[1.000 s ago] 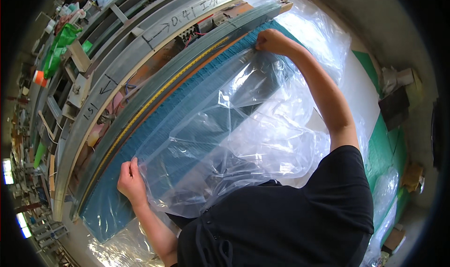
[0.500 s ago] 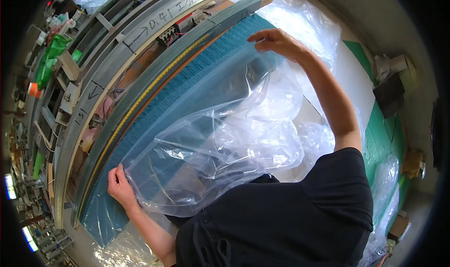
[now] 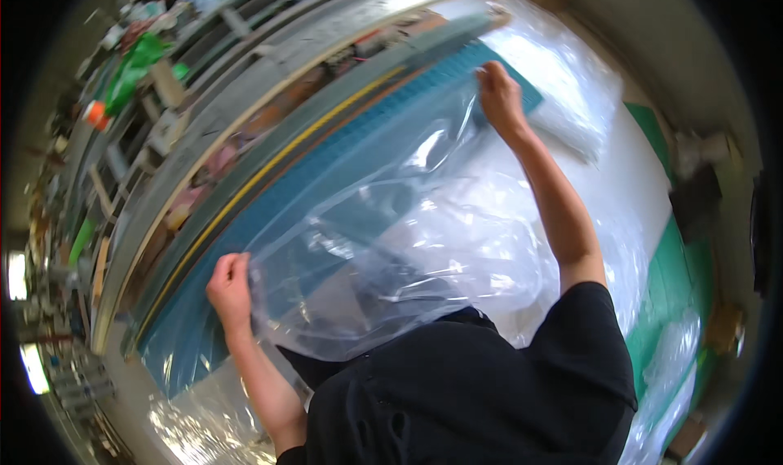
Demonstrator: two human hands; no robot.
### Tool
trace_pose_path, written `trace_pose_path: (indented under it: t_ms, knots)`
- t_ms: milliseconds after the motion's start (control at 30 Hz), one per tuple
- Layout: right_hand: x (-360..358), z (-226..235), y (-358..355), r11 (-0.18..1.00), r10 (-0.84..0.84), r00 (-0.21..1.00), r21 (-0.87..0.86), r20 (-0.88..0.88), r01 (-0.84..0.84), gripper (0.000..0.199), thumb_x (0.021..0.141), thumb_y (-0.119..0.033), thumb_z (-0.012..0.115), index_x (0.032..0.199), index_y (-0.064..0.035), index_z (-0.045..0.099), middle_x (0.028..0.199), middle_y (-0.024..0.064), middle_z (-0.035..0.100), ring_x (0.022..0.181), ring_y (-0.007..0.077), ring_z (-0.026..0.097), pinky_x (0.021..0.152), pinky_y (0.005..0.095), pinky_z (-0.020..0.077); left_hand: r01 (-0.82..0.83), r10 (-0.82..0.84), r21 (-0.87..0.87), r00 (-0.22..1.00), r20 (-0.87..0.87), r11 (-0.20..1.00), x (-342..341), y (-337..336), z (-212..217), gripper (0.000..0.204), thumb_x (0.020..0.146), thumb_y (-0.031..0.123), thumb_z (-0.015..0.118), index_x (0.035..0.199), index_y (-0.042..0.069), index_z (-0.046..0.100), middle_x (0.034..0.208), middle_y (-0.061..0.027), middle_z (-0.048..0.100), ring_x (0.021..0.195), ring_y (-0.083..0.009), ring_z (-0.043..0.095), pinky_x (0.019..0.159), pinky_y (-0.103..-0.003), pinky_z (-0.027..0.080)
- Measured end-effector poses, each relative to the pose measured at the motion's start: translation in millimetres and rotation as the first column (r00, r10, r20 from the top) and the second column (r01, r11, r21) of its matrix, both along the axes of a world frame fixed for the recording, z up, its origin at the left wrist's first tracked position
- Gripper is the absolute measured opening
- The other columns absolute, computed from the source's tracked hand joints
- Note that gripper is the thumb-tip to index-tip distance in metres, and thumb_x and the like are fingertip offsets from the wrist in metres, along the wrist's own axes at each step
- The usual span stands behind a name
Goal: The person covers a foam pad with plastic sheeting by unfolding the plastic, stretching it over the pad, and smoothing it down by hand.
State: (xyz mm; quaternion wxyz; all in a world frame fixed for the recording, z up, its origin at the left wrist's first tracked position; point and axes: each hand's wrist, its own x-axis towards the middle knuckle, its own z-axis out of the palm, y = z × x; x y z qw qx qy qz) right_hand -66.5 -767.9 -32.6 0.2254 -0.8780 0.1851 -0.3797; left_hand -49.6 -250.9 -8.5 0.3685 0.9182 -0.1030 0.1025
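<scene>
A clear plastic sheet point(image 3: 457, 249) is stretched between my two hands and hangs in loose folds in front of my body. My left hand point(image 3: 231, 290) pinches its upper edge at the left. At the far right my right hand point(image 3: 500, 98) has its fingers closed on the other end of that edge. Beneath and beyond the film lies a teal, rippled sheet of material point(image 3: 424, 75), partly veiled by it. Along the teal material's far side runs a yellow measuring strip point(image 3: 245, 189), fixed beside a long bar.
Behind the strip stands a long machine with metal beams point(image 3: 196, 135). More crumpled clear film point(image 3: 563, 81) lies at the far right, beside a green surface point(image 3: 673, 285). Cluttered shelving with a green bag point(image 3: 137, 72) fills the left. Shiny film point(image 3: 208, 424) sits low at left.
My right hand has gone from loosely curled fingers above the film to a pinch on its edge. My left hand has shifted right and up, still holding the film. The view has turned slightly.
</scene>
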Motion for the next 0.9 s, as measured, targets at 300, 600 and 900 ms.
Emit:
trace_pose_path:
  t_ms: [300, 600, 900]
  knots:
    - [-0.1, -42.9, -95.2, 0.945, -0.264, 0.896, -0.283, -0.356, 0.166, 0.015, 0.082, -0.014, 0.046, 0.097, -0.0119, 0.050, 0.094, 0.0149, 0.062, 0.087, 0.0363, 0.060, 0.071, 0.0474, 0.0458, 0.105, -0.181, -0.388, 0.969, -0.166, 0.916, -100.8, 42.3, 13.1, 0.007, 0.083, 0.004, 0.058, 0.089, 0.000, 0.060, 0.070, -0.0033, 0.059, 0.063, -0.0088, 0.056, 0.059, -0.022, 0.046]
    - [32.5, -7.9, -92.1, 0.903, -0.305, 0.820, -0.419, -0.484, 0.089, 0.022, 0.086, -0.024, 0.041, 0.100, -0.0104, 0.051, 0.102, 0.0176, 0.061, 0.096, 0.0387, 0.057, 0.079, 0.0484, 0.0436, -0.050, 0.225, 0.415, 0.896, -0.383, 0.908, -111.4, 97.9, -125.7, 0.059, 0.070, 0.040, 0.068, 0.115, 0.005, 0.054, 0.114, -0.0190, 0.057, 0.109, -0.0368, 0.051, 0.091, -0.041, 0.042]
    - [30.0, -32.5, -109.1, 0.840, -0.396, 0.799, -0.530, -0.452, 0.117, 0.022, 0.085, -0.024, 0.044, 0.100, -0.0098, 0.051, 0.097, 0.0181, 0.061, 0.092, 0.0360, 0.059, 0.076, 0.0472, 0.0470, 0.168, -0.133, 0.128, 0.960, -0.246, 0.977, -123.9, 27.2, -191.4, 0.015, 0.079, 0.017, 0.060, 0.091, 0.008, 0.060, 0.087, -0.0153, 0.064, 0.084, -0.0327, 0.062, 0.073, -0.042, 0.048]
